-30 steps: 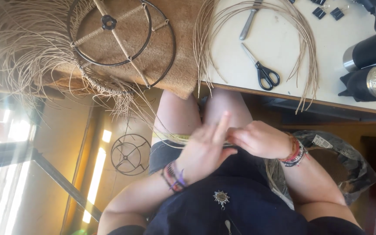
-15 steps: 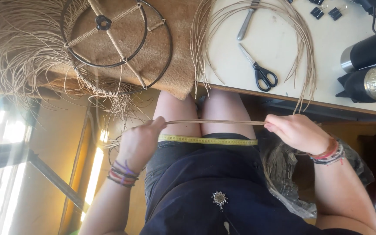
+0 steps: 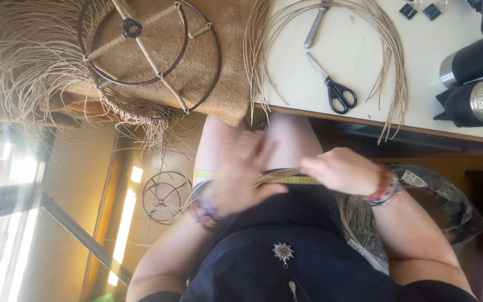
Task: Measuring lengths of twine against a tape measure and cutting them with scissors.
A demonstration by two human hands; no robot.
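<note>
Seen from above, a seated person's left hand [image 3: 241, 179], blurred, fingers spread wide, lies over a yellow measuring tape [image 3: 286, 179] across the lap. The right hand [image 3: 339, 170] pinches thin reed strands [image 3: 280, 173] just beside the tape. Beyond the knees, the bench [image 3: 364, 61] carries scissors [image 3: 334, 86], looped reeds [image 3: 331, 33] and a wire frame [image 3: 149, 56].

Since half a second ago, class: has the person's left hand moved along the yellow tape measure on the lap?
Yes. The left hand has slid along the yellow tape measure toward the right hand, closing most of the gap; it is motion-blurred now.
</note>
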